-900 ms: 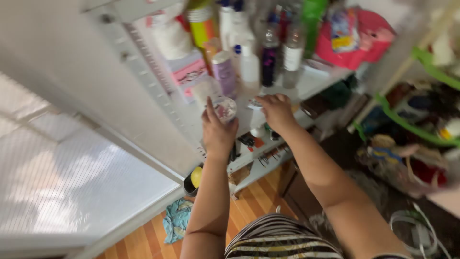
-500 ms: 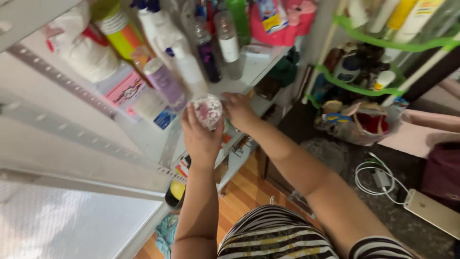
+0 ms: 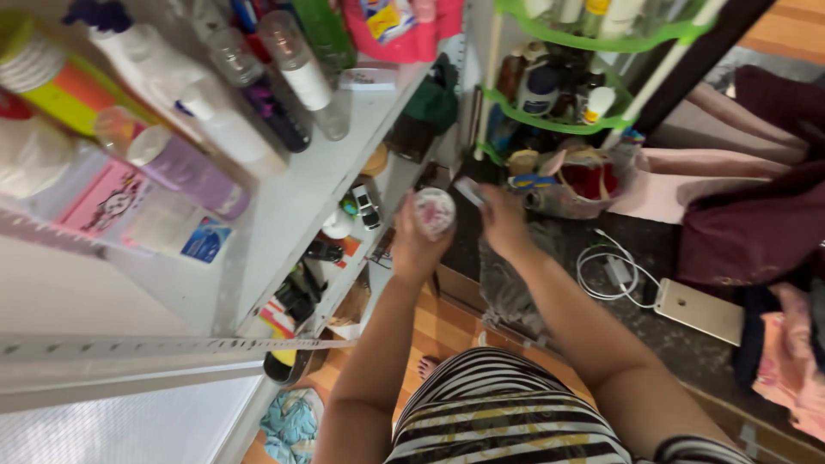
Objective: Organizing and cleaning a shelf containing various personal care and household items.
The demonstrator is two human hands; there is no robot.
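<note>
The left hand (image 3: pixel 418 245) is gripping a round jar (image 3: pixel 434 210) beside the white shelf (image 3: pixel 344 163); the right hand (image 3: pixel 501 222) is pinching a small flat piece (image 3: pixel 469 191), best kept steady close to the jar.

The left hand (image 3: pixel 416 245) gripped a small round jar (image 3: pixel 434 210) with a pale patterned top. Just beside it, the right hand (image 3: pixel 503 225) pinched a small flat white object (image 3: pixel 470 191). A white shelf (image 3: pixel 322 176) crowded with bottles stood to the left, a phone (image 3: pixel 699 311) on the dark surface to the right.
</note>
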